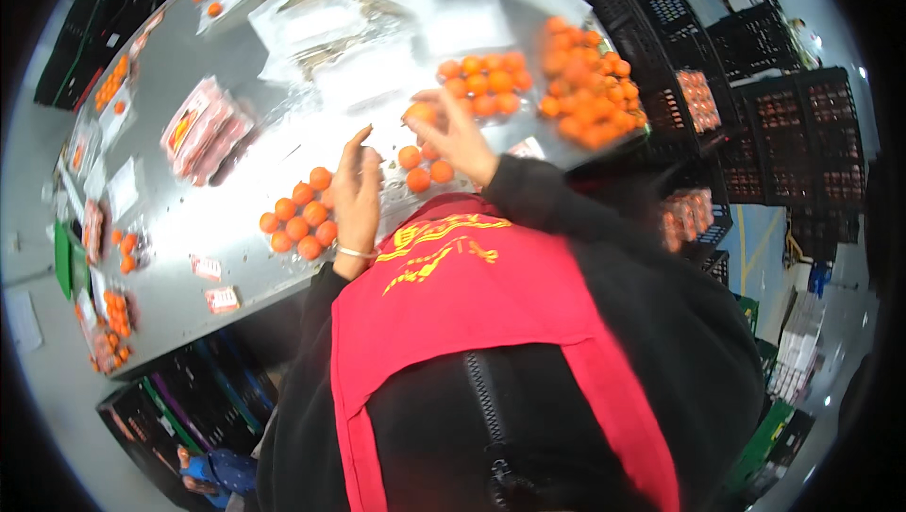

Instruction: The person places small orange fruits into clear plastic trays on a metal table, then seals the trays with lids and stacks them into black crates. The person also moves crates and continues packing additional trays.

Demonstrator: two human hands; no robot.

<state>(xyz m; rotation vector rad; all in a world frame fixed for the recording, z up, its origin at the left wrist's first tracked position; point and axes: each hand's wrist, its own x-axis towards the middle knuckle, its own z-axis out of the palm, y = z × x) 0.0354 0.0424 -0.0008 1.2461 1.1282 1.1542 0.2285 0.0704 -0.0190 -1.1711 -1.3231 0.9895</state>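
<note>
My right hand (461, 137) pinches a small orange citrus fruit (421, 114) above the metal table. Just below it lies a small group of the same fruit (418, 179). My left hand (357, 193) is open, its fingers pointing away from me and nothing in them. It is beside another cluster of fruit (297, 218) set close together. Farther off, a block of fruit in rows (484, 85) lies beyond my right hand. To its right is a big heap of loose fruit (587, 87), partly blurred.
White trays and clear film (368, 73) lie across the far middle of the metal table (179, 257). Stacked wrapped packs (206, 132) sit left. Printed labels (222, 300) lie near the front edge. Black crates (797, 139) stand to the right. Another person (217, 474) shows at lower left.
</note>
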